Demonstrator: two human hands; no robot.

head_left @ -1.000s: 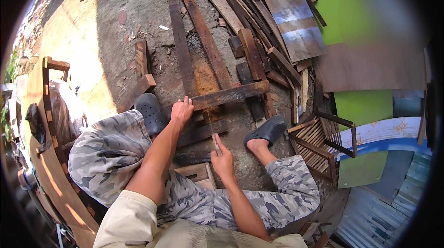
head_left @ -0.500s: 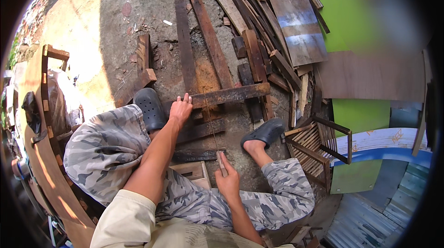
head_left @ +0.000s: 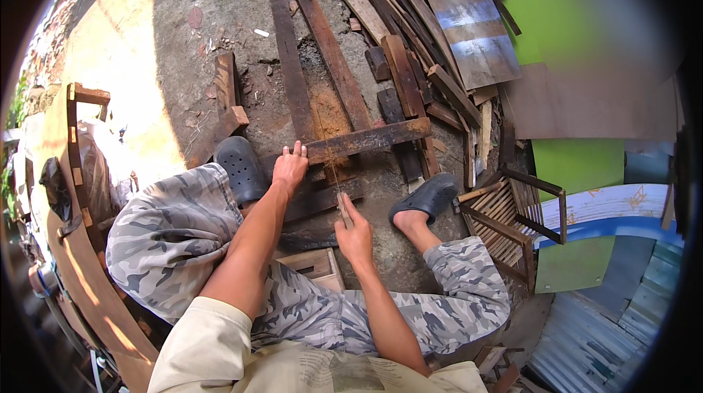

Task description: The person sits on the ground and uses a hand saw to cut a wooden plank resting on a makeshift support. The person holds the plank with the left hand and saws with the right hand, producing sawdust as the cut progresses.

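curled around the handle of a hand saw (head_left: 331, 162), the right hand (head_left: 355, 235) is closed in a firm grip, and the thin blade runs up and away from it to where it meets the weathered wooden plank (head_left: 366, 141) lying crosswise on the ground. the left hand (head_left: 291, 168) is spread flat with fingers open, pressing down on the near end of that same plank, holding nothing inside the palm. the plank rests across two longer dark boards (head_left: 307, 56) that stretch away over the concrete ground (head_left: 190, 63), and pale sawdust lies on the boards just beyond the cut. the person sits low with knees apart in camouflage trousers (head_left: 176, 232), the left foot in a dark perforated clog (head_left: 240, 167) just beside the left hand, the right foot in a matching clog (head_left: 425, 199) to the right of the saw. a small wooden box (head_left: 315, 265) sits between the legs, near the right wrist. further right a pile of loose planks and offcuts (head_left: 417, 49) leans toward a green wall (head_left: 571, 166), and a slatted wooden frame (head_left: 512, 210) stands close to the right clog. a curved wooden chair frame (head_left: 77, 129) stands at the far left, in sunlight.
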